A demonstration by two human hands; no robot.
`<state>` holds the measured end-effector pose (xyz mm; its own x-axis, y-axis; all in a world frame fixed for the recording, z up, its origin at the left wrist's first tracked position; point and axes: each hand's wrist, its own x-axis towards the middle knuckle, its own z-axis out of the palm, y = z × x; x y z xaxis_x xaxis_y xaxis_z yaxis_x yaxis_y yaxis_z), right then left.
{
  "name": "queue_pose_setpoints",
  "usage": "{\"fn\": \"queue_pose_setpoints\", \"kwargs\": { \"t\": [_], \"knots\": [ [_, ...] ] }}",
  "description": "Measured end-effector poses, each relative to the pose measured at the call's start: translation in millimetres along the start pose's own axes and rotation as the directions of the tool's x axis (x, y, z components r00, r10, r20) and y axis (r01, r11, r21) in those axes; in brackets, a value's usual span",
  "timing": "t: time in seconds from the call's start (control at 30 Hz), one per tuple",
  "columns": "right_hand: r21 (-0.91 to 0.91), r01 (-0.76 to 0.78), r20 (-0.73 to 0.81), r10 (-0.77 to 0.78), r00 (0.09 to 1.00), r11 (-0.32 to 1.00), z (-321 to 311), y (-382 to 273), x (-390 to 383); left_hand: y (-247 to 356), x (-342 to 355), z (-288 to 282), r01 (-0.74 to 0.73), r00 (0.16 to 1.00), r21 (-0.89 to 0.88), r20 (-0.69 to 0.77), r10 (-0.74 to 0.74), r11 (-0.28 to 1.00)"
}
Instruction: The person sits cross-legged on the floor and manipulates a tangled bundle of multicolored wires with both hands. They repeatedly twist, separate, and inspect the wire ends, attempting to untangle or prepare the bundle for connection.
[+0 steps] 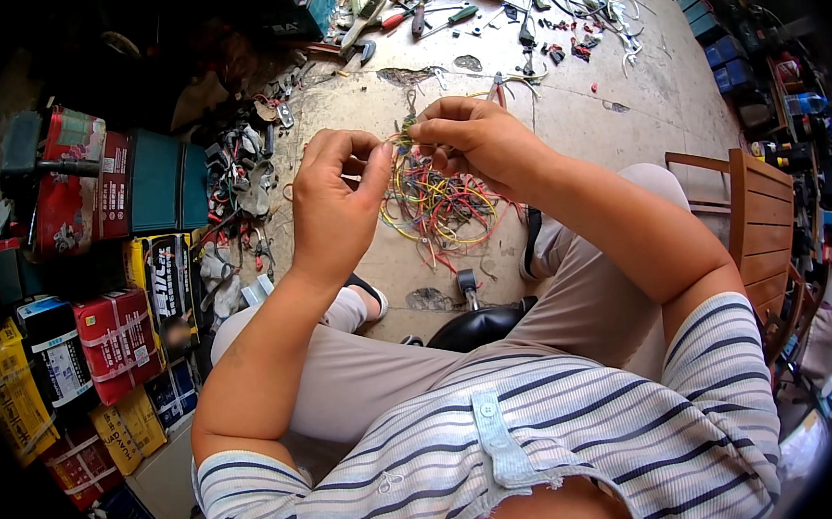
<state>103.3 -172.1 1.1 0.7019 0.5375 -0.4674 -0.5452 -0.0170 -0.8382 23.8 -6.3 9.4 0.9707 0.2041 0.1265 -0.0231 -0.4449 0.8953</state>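
Note:
My left hand (pixel 336 190) and my right hand (pixel 480 139) are raised close together over a tangled heap of thin wires (pixel 446 204) in red, yellow, grey and other colours. Thumb and forefinger of the left hand are pinched on what looks like a thin wire. The right hand's fingertips are closed on a wire too, beside a yellowish strand (pixel 405 125). Just a small gap parts the two hands. The heap lies on the floor between my feet, partly hidden by my right hand.
Boxed goods (pixel 118 346) are stacked at the left, beside scattered scrap (pixel 254 179). Screwdrivers (pixel 462 15), a brush (pixel 365 20), pliers (pixel 498 88) and loose white wires (pixel 627 28) lie on the floor ahead. A wooden chair (pixel 759 221) stands at the right. A black stool seat (pixel 477 328) is below me.

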Motion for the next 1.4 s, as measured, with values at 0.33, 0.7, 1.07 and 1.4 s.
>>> {"fn": "queue_pose_setpoints", "kwargs": {
  "t": [0.33,0.7,1.07,1.4],
  "knots": [
    [-0.008,0.006,0.005,-0.006,1.000,1.000,2.0,0.0,-0.7,4.3,0.5,-0.8,-0.093,0.995,0.126,-0.009,0.095,0.988],
    [0.008,0.003,0.006,-0.003,1.000,1.000,2.6,2.9,0.2,1.3,-0.1,0.9,-0.112,0.994,0.105,-0.007,0.113,0.988],
    [0.016,-0.009,0.012,0.008,1.000,1.000,3.2,2.5,0.3,4.4,0.6,-0.3,-0.119,0.993,0.160,0.005,0.120,0.980],
    [0.010,-0.011,0.012,0.011,1.000,1.000,5.6,3.2,-0.1,4.8,0.6,-0.4,-0.144,0.989,0.201,-0.003,0.148,0.969]
  ]
}}
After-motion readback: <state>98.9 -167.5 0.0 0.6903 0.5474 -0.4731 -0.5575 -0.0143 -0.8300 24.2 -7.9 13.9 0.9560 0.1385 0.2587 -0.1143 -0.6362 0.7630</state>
